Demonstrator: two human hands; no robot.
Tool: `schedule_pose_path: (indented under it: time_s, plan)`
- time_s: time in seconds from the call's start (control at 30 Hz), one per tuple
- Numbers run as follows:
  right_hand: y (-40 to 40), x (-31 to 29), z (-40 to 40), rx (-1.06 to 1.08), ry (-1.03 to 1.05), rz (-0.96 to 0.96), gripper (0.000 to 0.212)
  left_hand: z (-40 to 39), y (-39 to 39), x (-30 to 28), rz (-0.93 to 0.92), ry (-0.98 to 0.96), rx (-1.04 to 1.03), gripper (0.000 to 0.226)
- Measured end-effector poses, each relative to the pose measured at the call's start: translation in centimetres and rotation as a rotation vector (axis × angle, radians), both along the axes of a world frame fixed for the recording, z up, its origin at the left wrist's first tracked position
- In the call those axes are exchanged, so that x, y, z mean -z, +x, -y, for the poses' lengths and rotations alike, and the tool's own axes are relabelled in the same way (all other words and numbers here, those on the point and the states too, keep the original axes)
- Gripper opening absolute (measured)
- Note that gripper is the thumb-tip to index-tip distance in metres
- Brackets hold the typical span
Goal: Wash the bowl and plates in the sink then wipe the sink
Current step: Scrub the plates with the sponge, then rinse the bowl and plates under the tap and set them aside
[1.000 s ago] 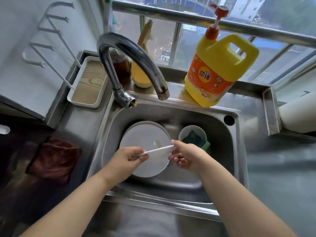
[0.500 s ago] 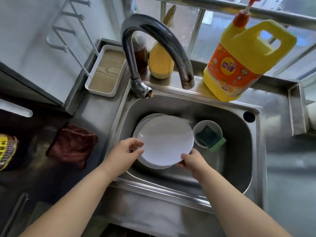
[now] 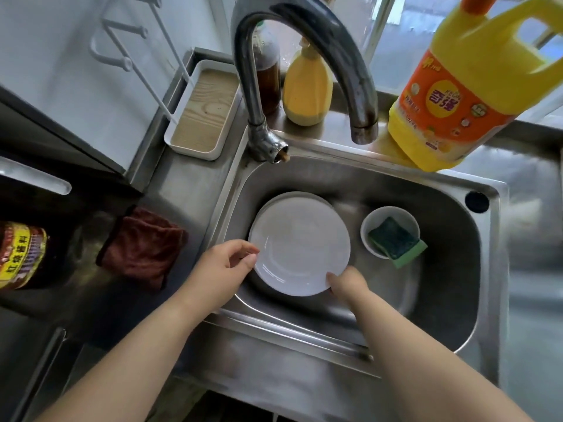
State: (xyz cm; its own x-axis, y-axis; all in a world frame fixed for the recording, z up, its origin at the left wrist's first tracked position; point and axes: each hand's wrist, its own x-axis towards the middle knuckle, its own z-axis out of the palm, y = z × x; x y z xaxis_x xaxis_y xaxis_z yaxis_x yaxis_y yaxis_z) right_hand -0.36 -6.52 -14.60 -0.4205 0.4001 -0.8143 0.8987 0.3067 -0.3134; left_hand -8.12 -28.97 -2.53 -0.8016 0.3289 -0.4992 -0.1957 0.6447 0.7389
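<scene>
At frame centre, inside the sink [image 3: 451, 303], a white plate [image 3: 300, 243] is being held over a second plate [image 3: 294, 196] lying beneath it. Its left rim is being pinched by the left hand [image 3: 224, 271], its lower-right rim gripped by the right hand [image 3: 345, 283]. The plate is judged stiff, breakable, probably slick when wet — best held at opposite rims.

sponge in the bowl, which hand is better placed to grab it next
Right. The right hand holds the plate's near edge on the side closest to the sponge in the bowl; the left hand holds the far side.
</scene>
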Motion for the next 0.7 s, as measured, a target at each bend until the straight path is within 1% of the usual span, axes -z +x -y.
schedule_pose_path:
  time_s: [0.07, 0.1, 0.13, 0.2, 0.23, 0.3, 0.33, 0.37, 0.43, 0.5, 0.6, 0.7]
  plan:
    - [-0.2, -0.8, -0.4, -0.197, 0.028, 0.056, 0.030, -0.1, -0.1, -0.1, 0.020, 0.001, 0.008, 0.015]
    - [-0.2, -1.2, -0.7, -0.252, 0.043, 0.060, 0.028, -0.2, -0.2, -0.3, 0.030, 0.003, 0.011, 0.014]
    - [-0.1, -1.7, -1.1, -0.255, 0.058, 0.045, 0.027, -0.4, -0.3, -0.3, 0.040, 0.007, 0.012, 0.014]
    - [0.2, -2.9, -2.4, -0.178, 0.140, -0.083, 0.031, -1.1, -0.7, -0.5, 0.058, 0.023, 0.013, 0.014]
    - [0.5, -3.8, -3.3, -0.166, 0.254, -0.175, 0.035, -1.7, -0.8, -0.6, 0.067, 0.030, 0.015, 0.014]
    - [1.1, -5.3, -5.4, -0.269, 0.579, -0.296, 0.045, -3.0, -0.9, -0.9, 0.087, 0.039, 0.044, 0.013]
    - [1.4, -5.9, -6.5, -0.348, 0.706, -0.292, 0.052, -3.7, -0.9, -1.0, 0.092, 0.047, 0.060, 0.013]
    - [1.7, -6.3, -7.7, -0.409, 0.765, -0.240, 0.059, -4.3, -1.0, -1.0, 0.092, 0.054, 0.071, 0.013]
    - [2.2, -6.2, -9.6, -0.489, 0.747, -0.085, 0.071, -5.5, -1.0, -1.0, 0.097, 0.060, 0.097, 0.011]
    - [2.5, -5.3, -10.7, -0.528, 0.683, -0.018, 0.073, -6.2, -1.0, -1.0, 0.112, 0.057, 0.121, 0.010]
    - [2.4, -4.8, -11.1, -0.492, 0.668, -0.123, 0.062, -6.3, -1.1, -0.8, 0.117, 0.050, 0.133, 0.010]
    - [2.0, -6.1, -10.8, -0.407, 0.696, -0.239, 0.058, -6.0, -1.5, -0.9, 0.103, 0.053, 0.132, 0.013]
